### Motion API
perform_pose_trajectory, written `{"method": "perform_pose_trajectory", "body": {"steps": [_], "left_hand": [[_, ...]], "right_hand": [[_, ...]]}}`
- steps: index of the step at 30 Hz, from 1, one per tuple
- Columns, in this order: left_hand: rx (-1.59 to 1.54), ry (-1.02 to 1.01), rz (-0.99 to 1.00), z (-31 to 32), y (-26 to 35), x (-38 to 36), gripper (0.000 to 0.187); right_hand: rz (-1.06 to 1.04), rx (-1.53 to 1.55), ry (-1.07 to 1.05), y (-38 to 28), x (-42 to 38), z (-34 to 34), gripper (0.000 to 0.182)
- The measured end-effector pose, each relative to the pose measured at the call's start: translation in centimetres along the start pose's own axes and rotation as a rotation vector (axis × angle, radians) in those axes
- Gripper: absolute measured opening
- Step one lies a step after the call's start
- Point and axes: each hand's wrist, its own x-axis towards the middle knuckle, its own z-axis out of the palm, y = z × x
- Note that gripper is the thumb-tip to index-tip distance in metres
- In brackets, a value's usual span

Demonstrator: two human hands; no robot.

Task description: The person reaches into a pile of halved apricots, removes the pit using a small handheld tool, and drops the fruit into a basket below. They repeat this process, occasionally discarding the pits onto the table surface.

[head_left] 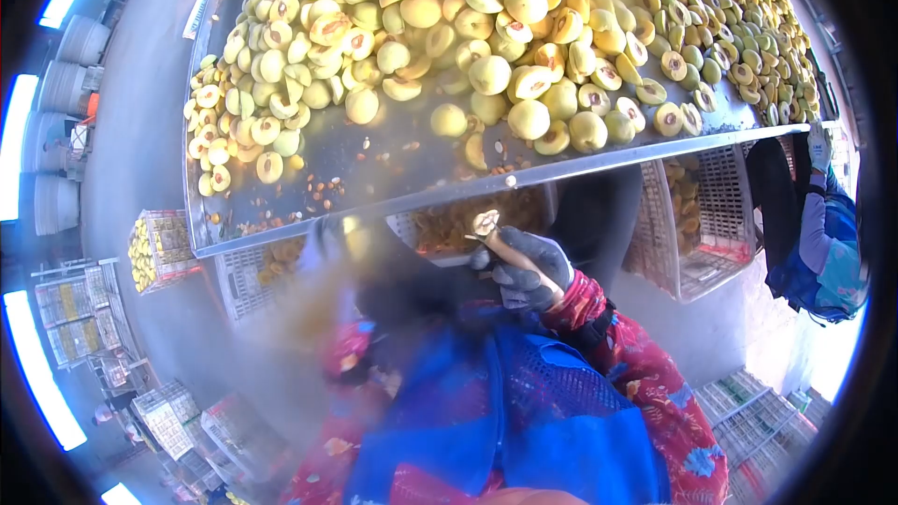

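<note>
A metal table (374, 164) carries a big heap of yellow fruit (486, 28), some whole and some halved with the pit hollows showing. Loose pits and scraps lie on its bare near part. My right hand (528, 271), in a dark glove, is closed around a wooden-handled pitting tool (510, 251), whose scoop tip points up just under the table's front edge. My left hand (327, 243) is a motion-blurred smear below that edge. Something yellowish shows beside it, but I cannot make out whether the hand grips it.
White plastic crates (702, 224) with fruit pieces hang under the table's front edge. Another person (823, 243) in blue stands at the right end. A crate of fruit (159, 248) sits on the floor at left, with empty crates (178, 416) stacked lower left and lower right.
</note>
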Motion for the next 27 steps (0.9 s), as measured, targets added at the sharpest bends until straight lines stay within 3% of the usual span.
{"method": "perform_pose_trajectory", "body": {"steps": [1, 2, 5, 9, 13, 14, 17, 20, 22, 24, 26, 27], "left_hand": [[0.436, 0.184, 0.21, -1.2, -3.5, 1.5, 0.046], [0.755, 0.284, 0.181, -2.4, -2.7, 1.3, 0.047], [0.659, 0.177, 0.324, -2.9, 1.4, 5.3, 0.05], [0.698, 0.012, 0.595, 4.3, 4.2, 16.1, 0.063], [0.713, -0.2, 0.448, 9.4, 5.2, 20.0, 0.077], [0.684, -0.125, 0.494, 9.8, 4.5, 20.0, 0.067], [-0.097, -0.372, 0.232, 8.5, 3.5, 18.5, 0.052], [-0.914, -0.616, -0.183, 7.3, 3.1, 13.7, 0.046], [-1.192, -0.664, -0.411, 7.7, 3.5, 11.1, 0.047], [-1.206, -0.721, -0.508, 7.7, 4.1, 8.2, 0.049], [-0.869, -0.717, 0.186, 8.7, 3.1, 5.9, 0.039], [-0.698, -0.721, 0.316, 8.7, 3.4, 4.8, 0.037]], "right_hand": [[0.033, -0.008, -0.023, -0.6, 0.2, -1.2, 0.046], [0.025, 0.004, 0.062, -0.6, -0.1, -1.8, 0.049], [0.036, 0.015, 0.077, -0.3, 0.7, -1.9, 0.049], [-0.008, -0.228, 0.293, 0.2, 0.6, -0.9, 0.043], [-0.021, -0.391, 0.285, -0.1, -0.5, 0.2, 0.037], [-0.021, -0.435, 0.275, -0.2, -0.6, 0.5, 0.037], [-0.185, -0.773, 0.491, 0.5, -0.4, 3.2, 0.037], [-0.375, -1.233, 0.397, -0.4, 0.3, 3.2, 0.033], [-0.41, -1.198, 0.506, 0.0, 1.6, 5.7, 0.03], [-0.495, -1.26, 0.518, -0.2, 2.4, 4.9, 0.024], [-0.583, -1.554, 0.549, -0.6, 2.7, 4.9, 0.025], [-0.626, -1.702, 0.564, -0.7, 2.9, 4.9, 0.026]]}}
